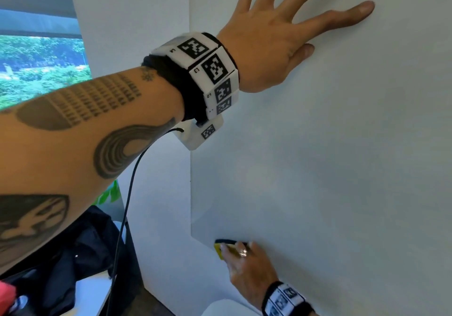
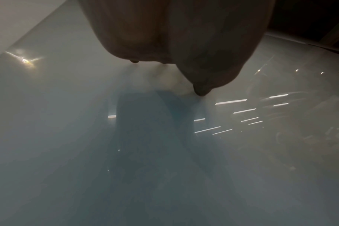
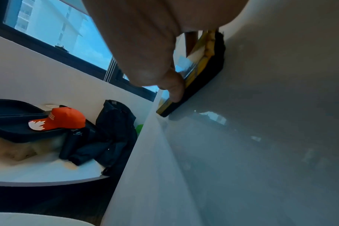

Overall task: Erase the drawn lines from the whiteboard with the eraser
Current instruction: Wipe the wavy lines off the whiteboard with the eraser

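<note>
our left forearm (image 1: 73, 144) fills the near left of the head view, tattooed, with a black cable (image 1: 127, 193) hanging from the tagged wristband (image 1: 210, 71). behind it on the far left a window (image 1: 36, 66) shows green trees, and low down a dark jacket (image 1: 80, 254) lies on a white table (image 1: 90, 288). from the right wrist view an orange cap (image 3: 64, 117) sits on a dark tray just left of that jacket.

moving right, our left hand (image 1: 276, 44) rests high on the whiteboard (image 1: 342, 169), fingers spread and fairly straight, tips touching the surface and gripping nothing. the left wrist view shows only the shadowed palm close over the glossy board, with light reflections.

low down, near the board's left edge, our right hand (image 1: 247, 266) holds the eraser (image 1: 221, 248), fingers on its yellow back and the thumb along its side. the right wrist view shows the eraser's dark felt face flat against the board, one corner at the board's edge. we can make out no drawn lines on the visible part of the board, only faint smudges.
</note>
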`<state>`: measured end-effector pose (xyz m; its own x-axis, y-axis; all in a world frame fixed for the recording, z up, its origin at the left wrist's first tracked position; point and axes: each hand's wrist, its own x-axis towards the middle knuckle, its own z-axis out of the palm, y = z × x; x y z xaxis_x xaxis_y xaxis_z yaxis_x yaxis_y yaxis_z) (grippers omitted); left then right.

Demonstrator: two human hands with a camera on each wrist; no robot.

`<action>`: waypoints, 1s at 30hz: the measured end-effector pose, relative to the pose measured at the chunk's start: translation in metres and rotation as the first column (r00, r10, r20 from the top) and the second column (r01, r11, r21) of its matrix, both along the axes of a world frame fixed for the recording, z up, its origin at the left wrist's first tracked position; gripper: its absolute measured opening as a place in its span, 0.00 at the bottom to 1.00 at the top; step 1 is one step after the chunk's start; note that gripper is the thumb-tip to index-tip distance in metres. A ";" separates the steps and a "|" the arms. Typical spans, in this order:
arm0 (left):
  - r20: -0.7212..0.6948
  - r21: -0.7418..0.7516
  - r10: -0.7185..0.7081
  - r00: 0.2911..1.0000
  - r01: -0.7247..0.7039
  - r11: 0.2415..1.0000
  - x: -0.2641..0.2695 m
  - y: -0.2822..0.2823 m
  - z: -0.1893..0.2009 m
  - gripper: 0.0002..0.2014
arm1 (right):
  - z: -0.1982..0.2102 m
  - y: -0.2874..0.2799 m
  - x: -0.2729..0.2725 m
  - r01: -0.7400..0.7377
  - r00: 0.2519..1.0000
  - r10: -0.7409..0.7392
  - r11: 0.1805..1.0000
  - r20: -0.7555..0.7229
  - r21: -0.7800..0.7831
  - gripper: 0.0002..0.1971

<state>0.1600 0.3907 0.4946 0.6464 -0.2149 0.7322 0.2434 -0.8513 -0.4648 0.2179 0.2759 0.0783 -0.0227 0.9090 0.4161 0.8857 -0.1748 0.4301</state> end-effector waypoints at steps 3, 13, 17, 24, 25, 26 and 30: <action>0.014 0.015 -0.006 1.000 0.005 1.000 0.002 0.000 -0.001 0.28 | 0.031 -0.047 0.016 0.008 1.000 -0.011 0.995 0.029 0.100 0.20; -0.034 -0.042 -0.023 0.999 0.022 0.999 0.002 0.000 -0.001 0.42 | 0.273 -0.078 0.029 0.025 0.996 -0.088 0.556 0.029 0.831 0.21; -0.046 -0.031 -0.010 0.999 0.009 0.999 -0.002 -0.003 0.000 0.43 | 0.124 -0.010 0.008 0.009 0.999 -0.028 0.899 0.035 0.439 0.22; -0.032 -0.011 -0.022 0.999 0.022 1.000 -0.004 -0.001 -0.003 0.34 | -0.049 -0.052 0.013 0.141 0.982 -0.170 0.945 -0.078 -0.294 0.21; -0.028 -0.007 -0.019 0.999 0.019 1.000 -0.004 -0.001 -0.001 0.33 | -0.040 -0.064 0.014 0.130 0.987 -0.147 0.966 -0.061 -0.224 0.22; -0.030 -0.015 -0.019 0.999 0.018 1.000 -0.004 -0.001 -0.001 0.33 | -0.025 -0.072 0.014 0.096 0.994 -0.101 0.987 -0.031 -0.131 0.24; -0.006 -0.022 -0.016 1.000 0.015 1.000 0.001 -0.005 -0.007 0.36 | 0.061 -0.062 0.008 0.027 1.000 -0.025 0.970 -0.012 0.241 0.21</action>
